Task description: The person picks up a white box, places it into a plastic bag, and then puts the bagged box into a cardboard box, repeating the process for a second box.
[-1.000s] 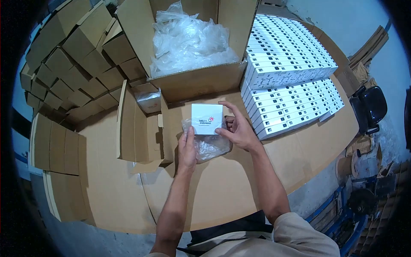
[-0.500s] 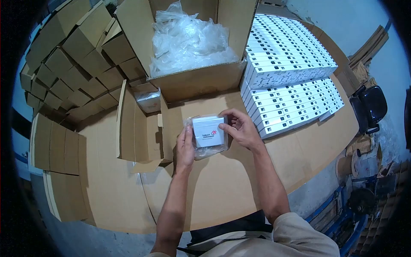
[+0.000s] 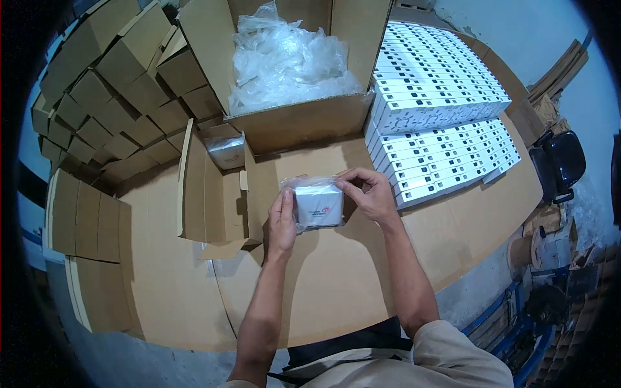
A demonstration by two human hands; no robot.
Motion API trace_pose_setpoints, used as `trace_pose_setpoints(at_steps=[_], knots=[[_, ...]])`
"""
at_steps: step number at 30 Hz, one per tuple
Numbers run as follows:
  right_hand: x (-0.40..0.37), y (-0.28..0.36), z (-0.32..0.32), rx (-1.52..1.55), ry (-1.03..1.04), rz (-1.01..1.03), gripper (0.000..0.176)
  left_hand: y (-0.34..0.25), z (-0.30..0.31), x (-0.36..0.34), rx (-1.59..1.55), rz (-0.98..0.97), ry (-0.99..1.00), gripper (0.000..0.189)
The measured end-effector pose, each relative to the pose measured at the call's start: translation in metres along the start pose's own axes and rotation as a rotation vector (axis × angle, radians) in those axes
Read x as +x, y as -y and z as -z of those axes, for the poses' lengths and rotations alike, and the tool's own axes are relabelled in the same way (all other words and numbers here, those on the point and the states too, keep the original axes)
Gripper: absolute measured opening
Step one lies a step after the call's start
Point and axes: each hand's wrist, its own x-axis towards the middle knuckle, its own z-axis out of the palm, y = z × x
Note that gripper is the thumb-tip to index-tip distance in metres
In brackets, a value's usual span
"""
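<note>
A view from above of a person's 2 bare forearms reaching over a table covered in brown cardboard (image 3: 336, 291). Between the hands, held just above the middle of the table, is a small white box (image 3: 319, 208) inside a clear plastic bag (image 3: 304, 183). The box carries a small red logo and a line of print too tiny to read. The left hand (image 3: 283, 223) is closed on the left side of the bagged box, with its thumb along that edge and its fingers hidden behind. The right hand (image 3: 372, 197) is closed on the bag at the box's upper right corner, its fingertips curled over the crumpled plastic, so how far the bag is shut cannot be told. Just beyond the hands stands a large open carton (image 3: 301, 126) filled with loose clear plastic (image 3: 288, 61); its far flaps are cut off by the top edge. To the right lie 2 tiers of many white boxes in tight rows (image 3: 440, 110), too many to count. To the left a small open carton (image 3: 217, 194) lies on its side, and behind it brown cartons (image 3: 110, 103) are piled up. A dark chair (image 3: 559, 161) sits at the far right edge, partly lost in shadow.
</note>
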Motion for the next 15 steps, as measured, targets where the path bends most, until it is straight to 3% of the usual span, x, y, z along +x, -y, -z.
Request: trace_pose_setpoints(at_steps=[4, 10, 13, 15], knots=[[0.000, 0.000, -0.001, -0.012, -0.032, 0.051, 0.013, 0.004, -0.001, 0.000, -0.027, -0.018, -0.016, 0.053], [-0.001, 0.009, -0.001, 0.201, -0.050, -0.290, 0.024, -0.002, -0.004, -0.002, -0.025, -0.062, -0.015, 0.054], [0.001, 0.006, -0.010, 0.455, -0.035, -0.161, 0.039, -0.001, -0.007, 0.000, -0.066, -0.060, -0.033, 0.054], [0.001, 0.013, -0.012, 0.479, -0.015, -0.196, 0.050, 0.001, -0.008, 0.002, -0.125, -0.057, -0.052, 0.053]])
